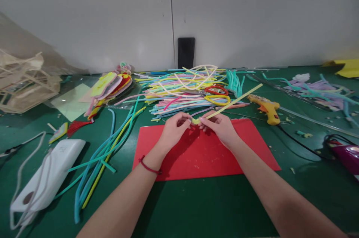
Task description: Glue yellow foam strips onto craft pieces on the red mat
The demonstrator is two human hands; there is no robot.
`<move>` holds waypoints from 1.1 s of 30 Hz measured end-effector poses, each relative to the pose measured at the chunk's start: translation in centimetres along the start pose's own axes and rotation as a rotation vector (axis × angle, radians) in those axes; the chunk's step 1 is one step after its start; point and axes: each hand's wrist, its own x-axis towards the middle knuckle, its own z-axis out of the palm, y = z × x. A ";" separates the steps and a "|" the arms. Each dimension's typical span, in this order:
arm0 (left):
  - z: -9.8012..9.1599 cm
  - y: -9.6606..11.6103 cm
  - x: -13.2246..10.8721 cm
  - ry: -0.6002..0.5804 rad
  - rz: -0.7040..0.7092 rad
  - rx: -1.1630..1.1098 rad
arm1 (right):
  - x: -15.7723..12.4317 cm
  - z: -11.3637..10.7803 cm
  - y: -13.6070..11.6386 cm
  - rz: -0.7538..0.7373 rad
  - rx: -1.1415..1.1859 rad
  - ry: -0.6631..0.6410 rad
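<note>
Between my two hands is a pale yellow pipe cleaner (238,99), its long free end slanting up to the right. My left hand (177,127) pinches the short end, which curves between the fingertips. With thumb and fingers closed, my right hand (218,126) grips it a little further along. Both hands are above a red sheet (202,159) on the green table. Just beyond them lies a large pile of pastel pipe cleaners (179,88), with scissors (217,99) with red and yellow handles resting on top.
A yellow glue gun (266,109) with a black cord lies to the right. To the left are loose blue, green and yellow pipe cleaners (108,148) and a white power strip (53,174) with a cable. A black phone (186,52) leans on the wall.
</note>
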 end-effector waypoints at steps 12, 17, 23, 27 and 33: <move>0.1 -0.2 -0.1 -0.044 0.016 0.092 | -0.1 0.2 -0.2 0.015 0.014 -0.029; 0.1 -0.2 -0.1 -0.053 0.025 0.080 | -0.1 0.2 -0.3 0.019 0.025 -0.018; 0.1 0.0 -0.1 -0.039 0.019 0.097 | -0.2 0.0 -0.2 0.028 -0.039 -0.046; 0.2 0.0 -0.1 -0.041 0.008 0.097 | -0.2 -0.2 0.1 0.011 -0.087 -0.064; 0.1 -0.2 0.1 -0.017 -0.017 -0.031 | -0.1 0.0 -0.1 0.011 -0.047 0.002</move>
